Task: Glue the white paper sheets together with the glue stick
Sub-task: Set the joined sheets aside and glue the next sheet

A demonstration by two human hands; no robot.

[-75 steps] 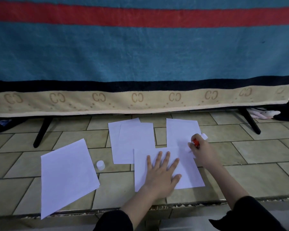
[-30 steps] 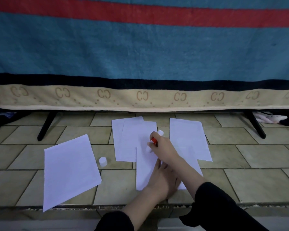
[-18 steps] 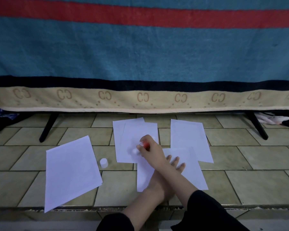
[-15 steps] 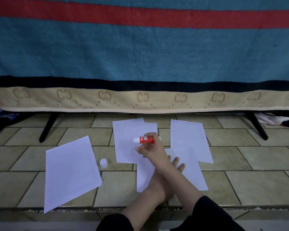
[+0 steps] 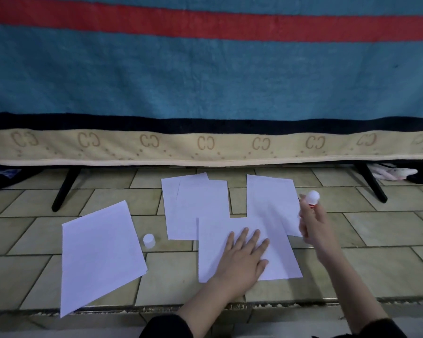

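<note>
the right hand [image 5: 314, 225] grips the red glue stick [image 5: 312, 198], white tip up, off the right edge of the overlapping white sheets [image 5: 274, 254] on the tiled floor [image 5: 388, 262]. the left hand [image 5: 242, 257] lies flat, fingers straight, on the nearest sheet. bare tiles lie to the right.

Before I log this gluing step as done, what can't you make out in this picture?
Head view:
- Glue stick: the right hand grips it, hiding most of its body.
- Glue on the front sheet: white on white, invisible; the left hand covers part.
- Rear left sheet: mostly under the sheet overlapping it.
- Cap: too small for detail.
</note>
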